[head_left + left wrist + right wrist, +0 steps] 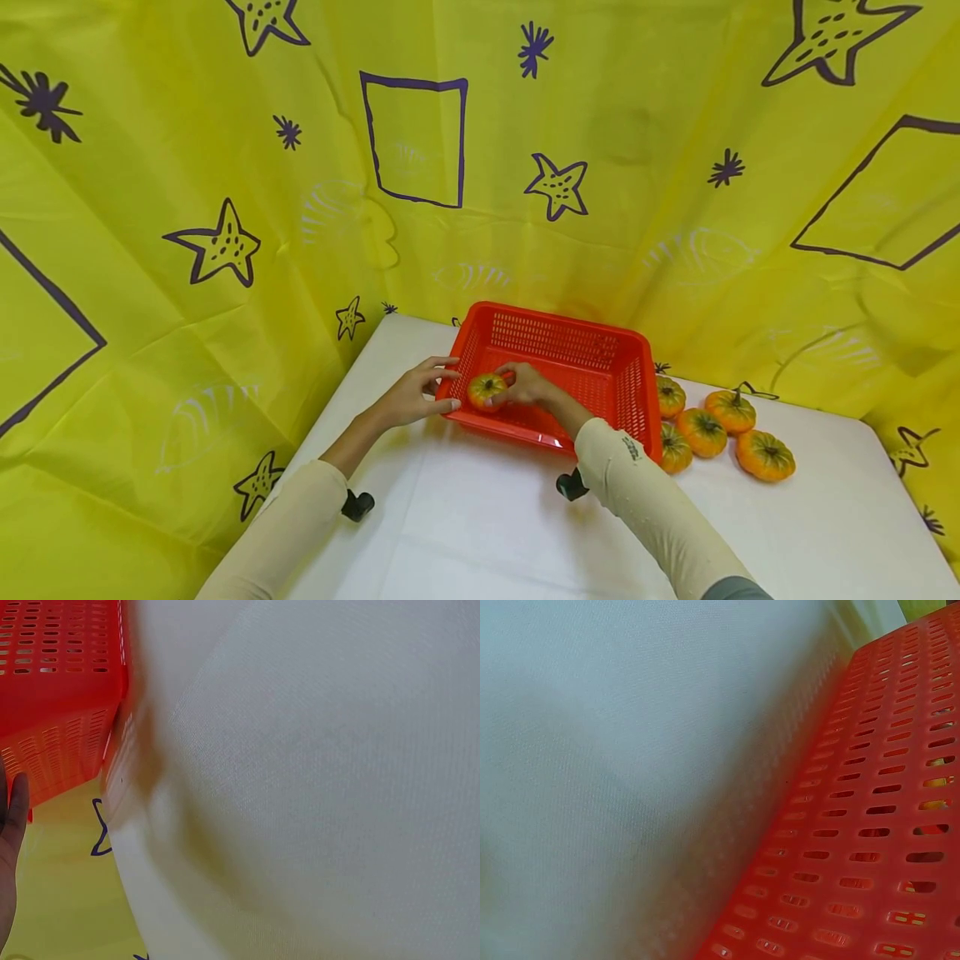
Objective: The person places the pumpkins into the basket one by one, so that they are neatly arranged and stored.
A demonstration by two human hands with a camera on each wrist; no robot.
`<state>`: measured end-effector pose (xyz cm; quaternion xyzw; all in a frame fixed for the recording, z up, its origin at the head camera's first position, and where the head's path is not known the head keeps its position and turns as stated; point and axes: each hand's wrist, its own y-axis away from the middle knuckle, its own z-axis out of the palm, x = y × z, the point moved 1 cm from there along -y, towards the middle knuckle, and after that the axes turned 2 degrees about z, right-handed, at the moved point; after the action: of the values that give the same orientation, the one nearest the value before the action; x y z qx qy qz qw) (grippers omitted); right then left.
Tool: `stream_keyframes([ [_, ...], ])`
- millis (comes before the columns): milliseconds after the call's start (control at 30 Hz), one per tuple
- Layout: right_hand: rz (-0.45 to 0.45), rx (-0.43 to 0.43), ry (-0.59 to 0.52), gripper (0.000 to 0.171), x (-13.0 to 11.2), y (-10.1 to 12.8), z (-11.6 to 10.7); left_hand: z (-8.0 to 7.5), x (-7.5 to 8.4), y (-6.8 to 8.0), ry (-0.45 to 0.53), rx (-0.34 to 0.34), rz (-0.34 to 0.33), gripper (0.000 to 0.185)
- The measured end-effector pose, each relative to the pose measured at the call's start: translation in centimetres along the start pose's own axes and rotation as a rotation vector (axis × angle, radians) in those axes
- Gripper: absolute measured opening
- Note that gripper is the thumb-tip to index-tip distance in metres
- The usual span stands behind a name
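Note:
A red perforated basket (600,342) stands on the white table (487,517), tilted up a little at its near edge. My right hand (521,385) reaches inside it and grips a small orange-green pumpkin (486,390) near the basket's near left corner. My left hand (416,392) holds the basket's left rim, fingers spread with the thumb under the edge. The left wrist view shows the basket wall (60,697) and one fingertip (15,802). The right wrist view shows only the basket side (870,847) and tablecloth.
Several more small pumpkins (705,432) lie on the table just right of the basket. A yellow patterned sheet (225,208) hangs behind and to the left. The table's near part (487,542) is bare white cloth.

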<state>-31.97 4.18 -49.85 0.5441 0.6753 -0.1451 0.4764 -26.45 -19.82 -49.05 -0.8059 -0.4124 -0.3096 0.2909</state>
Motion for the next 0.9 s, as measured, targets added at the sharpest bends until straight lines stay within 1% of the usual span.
stream_keyframes([
  [267, 0.012, 0.028, -0.032, 0.063, 0.15, 0.05, 0.20, 0.11, -0.10, 0.00, 0.002, 0.001, 0.001, 0.059],
  [600, 0.016, 0.035, -0.022, 0.065, -0.09, 0.41, 0.29, 0.05, -0.07, 0.02, 0.003, -0.005, -0.011, 0.059],
  [900, 0.006, 0.048, 0.002, 0.065, 0.04, 0.42, 0.42, 0.07, -0.01, 0.05, 0.009, 0.005, -0.001, 0.059],
])
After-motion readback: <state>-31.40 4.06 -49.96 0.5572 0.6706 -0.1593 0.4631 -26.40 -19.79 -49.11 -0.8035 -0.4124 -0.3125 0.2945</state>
